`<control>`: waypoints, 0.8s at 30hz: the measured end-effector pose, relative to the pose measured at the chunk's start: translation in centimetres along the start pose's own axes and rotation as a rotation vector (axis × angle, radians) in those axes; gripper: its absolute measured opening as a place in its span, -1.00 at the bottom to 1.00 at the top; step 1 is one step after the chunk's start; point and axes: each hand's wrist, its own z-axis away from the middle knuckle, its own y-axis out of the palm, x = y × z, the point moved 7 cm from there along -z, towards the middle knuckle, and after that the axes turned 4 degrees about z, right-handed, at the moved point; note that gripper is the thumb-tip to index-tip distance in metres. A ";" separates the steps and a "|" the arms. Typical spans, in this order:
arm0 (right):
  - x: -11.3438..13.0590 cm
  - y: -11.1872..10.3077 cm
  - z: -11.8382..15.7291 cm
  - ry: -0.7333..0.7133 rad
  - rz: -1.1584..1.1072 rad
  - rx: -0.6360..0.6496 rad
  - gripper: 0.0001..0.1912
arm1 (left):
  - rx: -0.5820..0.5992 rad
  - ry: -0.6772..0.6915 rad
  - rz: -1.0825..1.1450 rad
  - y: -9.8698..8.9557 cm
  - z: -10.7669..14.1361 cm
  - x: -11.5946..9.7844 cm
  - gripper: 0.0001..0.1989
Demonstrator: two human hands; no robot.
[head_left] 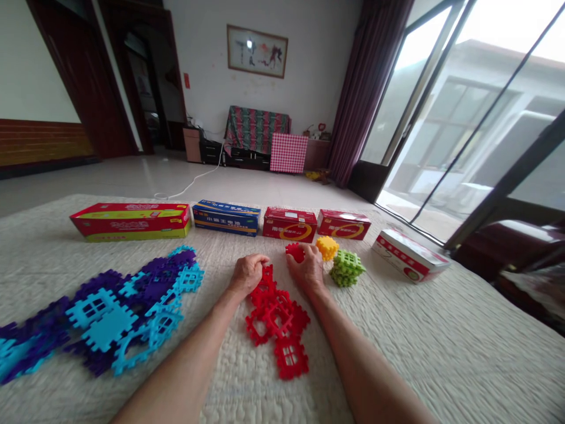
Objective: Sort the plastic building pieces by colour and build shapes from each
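My left hand is closed, its curled fingers at the far end of a red interlocking building piece. That piece belongs to a loose heap of red building pieces lying between my forearms, some with window cutouts. My right hand grips a red toothed building piece just beyond the heap; the fingers partly cover it. Right of this hand sit a stack of yellow pieces and a stack of green pieces. To the left spreads a pile of blue pieces and purple pieces.
A row of boxes lines the far side of the quilted cover: a red-and-yellow box, a blue box and two red boxes. A white-and-red box lies angled at the right. Glass doors stand beyond it.
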 end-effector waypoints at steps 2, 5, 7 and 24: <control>0.1 -0.2 0.0 0.008 0.014 -0.001 -0.67 | -0.004 -0.023 0.025 -0.1 0.0 0.3 -0.64; 1.0 -1.1 0.3 -0.043 -0.017 -0.046 -0.69 | -0.038 -0.077 0.103 -0.4 -0.1 1.0 -0.65; 2.2 -1.7 0.8 -0.120 -0.089 -0.034 -0.76 | -0.079 -0.106 0.168 -0.6 -0.2 1.6 -0.65; 6.9 0.1 4.0 -0.453 -0.357 0.659 -0.75 | -0.158 -0.125 0.388 -0.7 -0.5 2.8 -0.66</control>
